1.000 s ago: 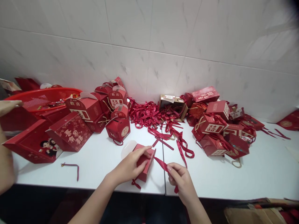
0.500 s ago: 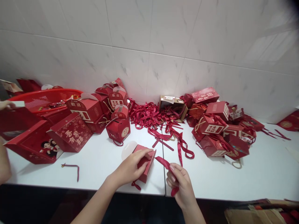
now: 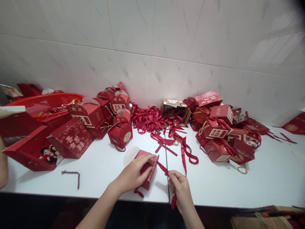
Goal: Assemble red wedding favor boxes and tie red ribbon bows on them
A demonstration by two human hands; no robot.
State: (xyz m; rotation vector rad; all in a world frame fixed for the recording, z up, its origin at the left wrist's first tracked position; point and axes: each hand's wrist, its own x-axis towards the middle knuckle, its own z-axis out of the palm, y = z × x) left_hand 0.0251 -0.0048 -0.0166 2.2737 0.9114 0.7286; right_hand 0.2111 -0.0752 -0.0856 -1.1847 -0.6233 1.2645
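Observation:
A small red box (image 3: 149, 178) lies near the table's front edge, its pale rounded flap (image 3: 131, 156) spread out behind it. My left hand (image 3: 136, 170) grips the box, with fingers bent over its top and into its opening. A red ribbon (image 3: 162, 168) runs from the box's right edge to my right hand (image 3: 177, 187), which pinches it; the ribbon's loose end hangs below the hand. Another ribbon end (image 3: 138, 192) shows at the box's lower left side. Behind the box lie loose ribbon strips (image 3: 166, 148).
Behind is a heap of red ribbons (image 3: 147, 119) beside an open carton (image 3: 176, 111). Red boxes (image 3: 216, 128) are piled at right; more boxes (image 3: 87, 113) and a red basket (image 3: 35, 103) stand left. Another person's arm (image 3: 3, 165) shows at the left edge.
My right hand has moved slightly left and down, closer to the box, with the ribbon in its fingers. My left hand stays on the box. The other person's arm has shifted left.

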